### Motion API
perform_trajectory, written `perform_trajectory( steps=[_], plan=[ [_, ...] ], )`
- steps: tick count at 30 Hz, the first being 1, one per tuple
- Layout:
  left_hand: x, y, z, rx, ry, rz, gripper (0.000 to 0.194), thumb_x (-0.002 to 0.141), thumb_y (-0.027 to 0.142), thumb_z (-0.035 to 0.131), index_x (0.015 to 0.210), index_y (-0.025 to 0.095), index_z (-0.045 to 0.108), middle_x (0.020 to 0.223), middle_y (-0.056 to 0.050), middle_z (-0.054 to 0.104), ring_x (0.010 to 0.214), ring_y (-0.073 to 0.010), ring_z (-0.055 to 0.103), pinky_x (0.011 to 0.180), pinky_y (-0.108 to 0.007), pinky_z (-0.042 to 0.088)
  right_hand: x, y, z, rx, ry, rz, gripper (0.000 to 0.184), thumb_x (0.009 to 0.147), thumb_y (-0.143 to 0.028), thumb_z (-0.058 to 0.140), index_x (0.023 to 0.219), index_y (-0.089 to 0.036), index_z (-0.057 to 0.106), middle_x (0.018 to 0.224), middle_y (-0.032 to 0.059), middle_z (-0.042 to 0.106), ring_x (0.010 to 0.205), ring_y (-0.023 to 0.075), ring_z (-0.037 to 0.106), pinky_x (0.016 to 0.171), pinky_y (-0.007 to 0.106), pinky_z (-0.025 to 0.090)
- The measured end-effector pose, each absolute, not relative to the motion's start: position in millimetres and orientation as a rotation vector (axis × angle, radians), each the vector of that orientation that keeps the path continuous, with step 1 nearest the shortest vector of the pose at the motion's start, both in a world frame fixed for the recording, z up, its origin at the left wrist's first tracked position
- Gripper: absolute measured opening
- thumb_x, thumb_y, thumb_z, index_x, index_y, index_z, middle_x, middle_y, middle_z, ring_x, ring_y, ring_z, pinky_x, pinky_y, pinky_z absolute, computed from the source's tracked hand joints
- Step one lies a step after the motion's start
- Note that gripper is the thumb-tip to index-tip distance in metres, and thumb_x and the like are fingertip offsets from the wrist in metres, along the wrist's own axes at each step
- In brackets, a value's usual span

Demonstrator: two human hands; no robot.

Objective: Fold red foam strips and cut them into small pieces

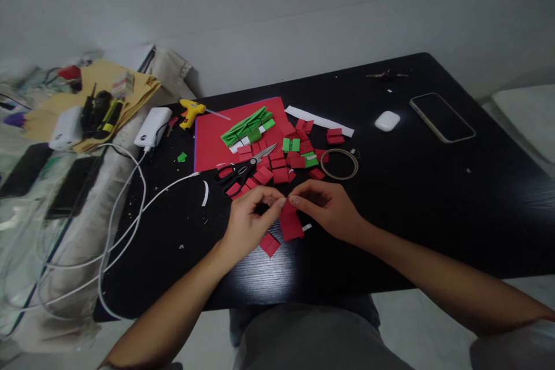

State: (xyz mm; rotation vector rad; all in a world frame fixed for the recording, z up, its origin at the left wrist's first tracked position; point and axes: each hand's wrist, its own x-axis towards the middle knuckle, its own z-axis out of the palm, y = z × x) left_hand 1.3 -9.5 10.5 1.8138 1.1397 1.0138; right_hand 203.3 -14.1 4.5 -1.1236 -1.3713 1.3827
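My left hand (pixel 251 217) and my right hand (pixel 327 208) meet fingertip to fingertip above the front of the black table. Both are closed in a pinch at the upper edge of a piece of red paper (pixel 290 222), whose lower part shows beneath the fingers. A folded red paper piece (pixel 269 244) lies just below my left hand, and a small white scrap (pixel 307 227) beside the red paper. Beyond my hands are black-handled scissors (pixel 247 169), partly spread, among several folded red paper pieces (pixel 281 175) and a few green ones (pixel 291 145).
A red sheet (pixel 212 147) bears a green pleated paper (pixel 247 126). Around it are a yellow glue gun (pixel 191 113), a tape ring (pixel 339 164) and a white paper strip (pixel 319 121). A phone (pixel 442 118) and white case (pixel 387 121) lie right; white cables (pixel 141 208) run left.
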Motion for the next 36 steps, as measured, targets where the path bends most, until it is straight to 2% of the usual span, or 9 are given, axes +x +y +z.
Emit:
perform_trajectory(
  steps=[26, 33, 36],
  plan=[
    [-0.9, -9.9, 9.7, 1.829, 1.109, 0.994, 0.011, 0.098, 0.025, 0.066, 0.092, 0.018, 0.071, 0.079, -0.001, 0.073, 0.069, -0.0115, 0.066, 0.065, -0.023, 0.054, 203.1, -15.7, 6.6, -1.13, -1.356, 1.422, 0.021, 0.087, -0.041, 0.077, 0.087, -0.02, 0.077, 0.081, 0.0027, 0.076, 0.072, 0.0167, 0.07, 0.067, 0.028, 0.056],
    [0.9, -12.2, 8.1, 1.819, 1.136, 0.998, 0.011, 0.098, 0.025, 0.066, 0.092, 0.018, 0.07, 0.078, 0.0, 0.072, 0.069, -0.0115, 0.065, 0.065, -0.023, 0.053, 203.4, -16.0, 8.8, -1.138, -1.342, 1.435, 0.016, 0.087, -0.036, 0.077, 0.086, -0.02, 0.077, 0.08, 0.002, 0.076, 0.071, 0.0162, 0.069, 0.067, 0.027, 0.055],
    [2.3, -12.8, 6.4, 1.784, 1.141, 0.998, 0.012, 0.098, 0.026, 0.065, 0.091, 0.018, 0.07, 0.077, 0.0, 0.07, 0.067, -0.0115, 0.063, 0.063, -0.022, 0.051, 204.0, -15.1, 9.2, -1.145, -1.376, 1.418, 0.019, 0.09, -0.037, 0.074, 0.087, -0.02, 0.077, 0.08, 0.0022, 0.076, 0.072, 0.0165, 0.068, 0.067, 0.028, 0.054]
  ],
)
